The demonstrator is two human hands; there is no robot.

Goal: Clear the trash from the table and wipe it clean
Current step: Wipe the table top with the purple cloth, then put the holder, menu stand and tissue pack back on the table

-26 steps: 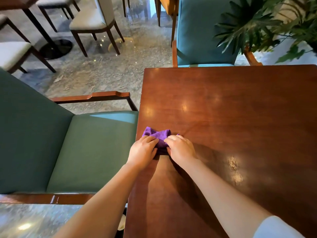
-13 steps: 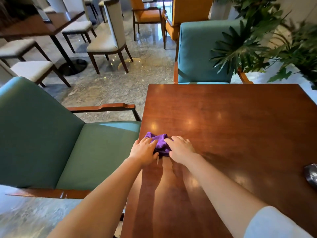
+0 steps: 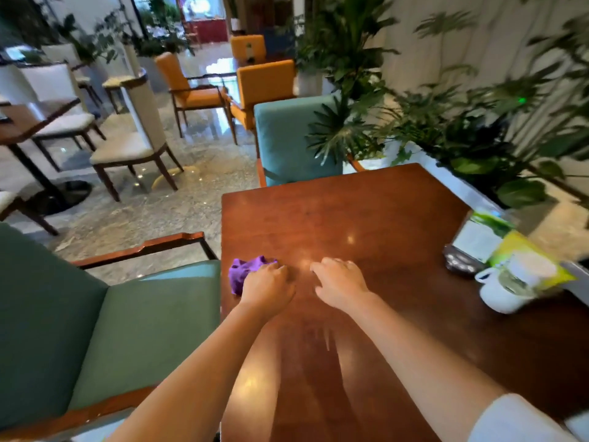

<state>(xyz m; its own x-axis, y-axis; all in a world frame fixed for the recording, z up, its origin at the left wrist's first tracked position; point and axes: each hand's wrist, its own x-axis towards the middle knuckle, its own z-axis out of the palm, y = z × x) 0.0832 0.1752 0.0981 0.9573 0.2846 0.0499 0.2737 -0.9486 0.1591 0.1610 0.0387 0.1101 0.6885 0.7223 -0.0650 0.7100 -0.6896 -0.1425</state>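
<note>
A: How far along does the job look?

B: Partway, I'd judge. The table (image 3: pixel 366 218) is bare and glossy across most of its top, so the near half seems wiped. At the right edge a cluster of things is left: one white cup (image 3: pixel 498 290), one yellow-green packet (image 3: pixel 529 261) leaning over it, one dark shiny object (image 3: pixel 460 261) just beside them, and one upright card stand (image 3: pixel 478 239) behind. The picture is blurred there, so I cannot say which of those is trash.

A: And the cloth?

B: One purple cloth (image 3: pixel 243 272), bunched up on the tabletop at its left edge, next to the green chair (image 3: pixel 127 330). The left hand (image 3: pixel 267 288) lies on it, fingers curled down over the cloth, pressing or gripping it.

A: The other hand?

B: The right hand (image 3: pixel 341 285) is just beside it, clear of the cloth, fingers spread a little and bent, tips near the wood, holding nothing.

A: So what is left?

B: Clearing whatever is rubbish from that right-hand cluster, then wiping that side. Two hands, one cloth, four items to deal with.
</note>
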